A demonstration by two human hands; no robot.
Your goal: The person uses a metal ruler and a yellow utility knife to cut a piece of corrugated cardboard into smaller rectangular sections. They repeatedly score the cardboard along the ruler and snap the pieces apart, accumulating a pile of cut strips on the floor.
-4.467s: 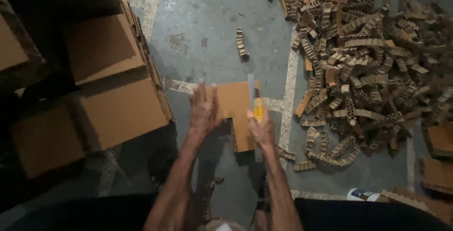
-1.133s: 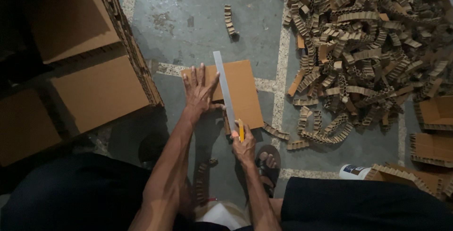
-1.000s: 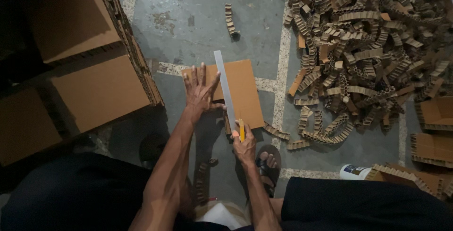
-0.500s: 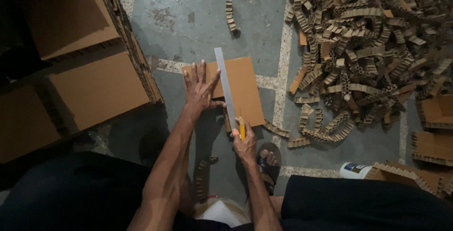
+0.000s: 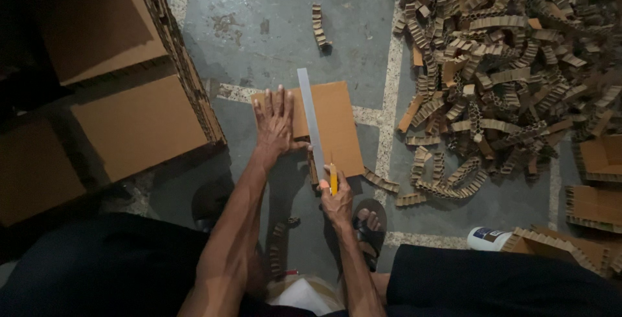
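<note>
A brown cardboard sheet (image 5: pixel 337 123) lies flat on the concrete floor in front of me. A long metal ruler (image 5: pixel 310 116) rests on it, running away from me. My left hand (image 5: pixel 275 121) presses flat, fingers spread, on the cardboard just left of the ruler. My right hand (image 5: pixel 337 197) grips a yellow utility knife (image 5: pixel 334 179) at the near end of the ruler, at the cardboard's near edge.
Stacks of cardboard sheets (image 5: pixel 139 123) stand at the left. A large heap of cut corrugated strips (image 5: pixel 505 77) covers the floor at the right. One loose strip (image 5: pixel 317 25) lies farther off. My sandalled foot (image 5: pixel 369 223) and a white container (image 5: pixel 489 238) are nearby.
Since the oldest frame the knife has travelled along the ruler toward me, from the far part of the cardboard to its near edge. In the last second it has barely moved.
</note>
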